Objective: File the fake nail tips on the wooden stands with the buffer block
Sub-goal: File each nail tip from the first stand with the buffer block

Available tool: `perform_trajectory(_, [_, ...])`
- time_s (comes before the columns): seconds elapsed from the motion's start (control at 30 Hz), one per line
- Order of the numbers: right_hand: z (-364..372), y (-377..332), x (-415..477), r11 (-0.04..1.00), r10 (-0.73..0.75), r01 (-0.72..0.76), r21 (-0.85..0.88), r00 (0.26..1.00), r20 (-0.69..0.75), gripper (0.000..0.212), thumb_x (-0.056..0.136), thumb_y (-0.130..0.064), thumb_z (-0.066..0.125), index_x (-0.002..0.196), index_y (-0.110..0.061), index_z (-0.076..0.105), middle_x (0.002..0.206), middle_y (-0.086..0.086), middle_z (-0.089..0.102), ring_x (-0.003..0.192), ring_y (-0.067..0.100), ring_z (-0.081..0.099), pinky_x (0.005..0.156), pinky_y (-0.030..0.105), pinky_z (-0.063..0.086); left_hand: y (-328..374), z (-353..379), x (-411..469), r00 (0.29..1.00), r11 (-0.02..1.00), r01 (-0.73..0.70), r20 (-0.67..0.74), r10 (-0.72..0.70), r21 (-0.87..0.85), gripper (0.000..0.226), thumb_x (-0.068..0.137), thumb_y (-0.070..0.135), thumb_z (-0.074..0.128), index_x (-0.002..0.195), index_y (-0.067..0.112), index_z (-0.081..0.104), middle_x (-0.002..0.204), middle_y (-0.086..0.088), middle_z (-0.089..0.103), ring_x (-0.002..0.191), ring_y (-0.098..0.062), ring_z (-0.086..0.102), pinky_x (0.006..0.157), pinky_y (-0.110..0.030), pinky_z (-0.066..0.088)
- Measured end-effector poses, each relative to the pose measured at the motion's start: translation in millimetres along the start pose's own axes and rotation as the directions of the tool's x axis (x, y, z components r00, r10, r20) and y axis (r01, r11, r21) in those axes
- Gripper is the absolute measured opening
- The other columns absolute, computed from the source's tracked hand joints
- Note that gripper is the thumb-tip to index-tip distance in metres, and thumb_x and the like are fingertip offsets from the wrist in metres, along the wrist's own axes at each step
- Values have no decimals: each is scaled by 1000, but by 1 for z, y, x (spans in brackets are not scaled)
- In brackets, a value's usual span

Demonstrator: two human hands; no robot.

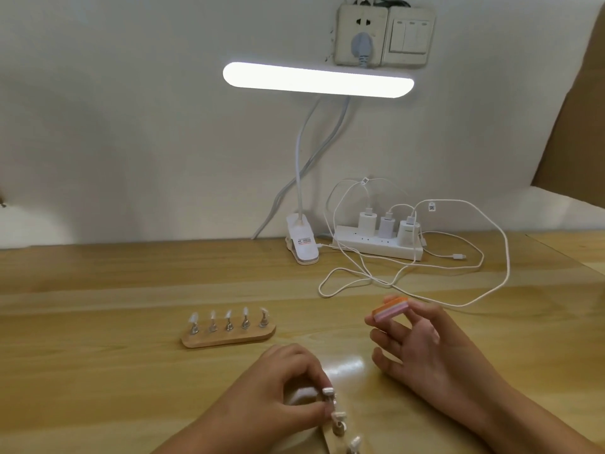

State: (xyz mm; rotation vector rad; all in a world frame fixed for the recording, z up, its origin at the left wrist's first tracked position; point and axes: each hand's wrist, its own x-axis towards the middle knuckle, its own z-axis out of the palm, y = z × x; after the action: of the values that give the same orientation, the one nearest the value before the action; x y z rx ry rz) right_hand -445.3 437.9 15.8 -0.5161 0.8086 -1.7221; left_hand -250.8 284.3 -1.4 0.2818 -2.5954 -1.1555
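- Two hands busy: left hand (284,381) pinches a holder (331,402) on near stand (327,441).
- Right hand (422,342) pinches buffer (391,309), up-right of near stand.
- Step: lining up. Next: lower buffer onto its tip (328,390).

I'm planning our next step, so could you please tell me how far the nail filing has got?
Done: nothing confirmable; the tips are too blurred to show filing. In hand: the left hand grips the near stand, and the right hand pinches the buffer block, held clear of it. Left: likely that stand's tips and the five on the far stand, which no hand touches.
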Motion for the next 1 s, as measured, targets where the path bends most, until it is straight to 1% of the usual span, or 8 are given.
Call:
perform_trajectory(0.2, [1, 8, 2, 977, -89, 75, -200, 994, -63, 55, 52, -25, 88, 97, -16, 59, 117, 11, 68, 97, 14, 66, 79, 29, 53, 0, 4, 2, 993, 988, 110, -37, -114, -108, 17, 64, 54, 74, 74, 43, 66, 90, 20, 64, 95, -1, 56, 83, -20, 44])
perform_trajectory(0.3, [3, 13, 0, 930, -186, 144, -338, 978, -95, 55, 60, -7, 77, 114, -11, 66, 116, 11, 71, 104, 11, 68, 80, 22, 56, 7, 11, 5, 968, 940, 188, -109, -227, -285, 11, 67, 46, 75, 71, 39, 67, 85, 7, 71, 81, -8, 63, 81, -28, 49])
perform_trajectory(0.37, [6, 14, -4, 890, -208, 169, -423, 977, -48, 57, 65, -3, 71, 120, -14, 69, 119, 9, 71, 113, 12, 66, 82, 14, 52, 10, 16, 6, 939, 907, 194, -196, -281, -374, 12, 70, 47, 69, 78, 39, 67, 84, 6, 73, 77, -15, 66, 76, -23, 50])
perform_trajectory(0.43, [10, 16, -7, 806, -247, 207, -554, 969, 2, 53, 66, -4, 78, 116, -22, 74, 119, 5, 71, 114, 12, 65, 83, 12, 50, 13, 20, 4, 935, 901, 152, -237, -265, -406, 12, 74, 45, 67, 86, 42, 66, 82, 13, 74, 73, -12, 64, 66, -12, 45])
perform_trajectory(0.53, [13, 22, -10, 656, -293, 251, -712, 954, 67, 52, 67, -15, 86, 114, -33, 72, 114, 3, 70, 107, 19, 66, 85, 18, 52, 14, 19, 2, 932, 876, 125, -248, -265, -465, 16, 81, 27, 77, 86, 41, 72, 76, 13, 71, 54, -4, 46, 58, -10, 38])
perform_trajectory(0.63, [15, 27, -12, 450, -368, 327, -831, 916, 161, 47, 70, -35, 86, 114, -37, 68, 109, -5, 63, 106, 17, 60, 92, 24, 49, 13, 17, 2, 931, 875, 146, -234, -279, -462, 22, 82, 18, 77, 83, 40, 74, 71, 13, 67, 55, -5, 42, 56, -10, 36])
perform_trajectory(0.83, [16, 29, -14, 265, -446, 331, -906, 875, 189, 42, 67, -52, 72, 107, -41, 66, 109, -12, 62, 105, 14, 58, 89, 20, 46, 16, 21, 1, 948, 892, 136, -204, -243, -431, 10, 81, 26, 77, 77, 35, 75, 77, 9, 72, 61, -9, 50, 60, -15, 40])
perform_trajectory(1.0, [22, 34, -12, 34, -423, 409, -912, 832, 358, 39, 73, -42, 72, 109, -30, 63, 107, -16, 60, 104, 13, 55, 88, 13, 40, 16, 22, 2, 949, 908, 121, -221, -224, -400, 13, 80, 24, 79, 78, 36, 74, 79, 4, 72, 69, -13, 59, 67, -26, 46])
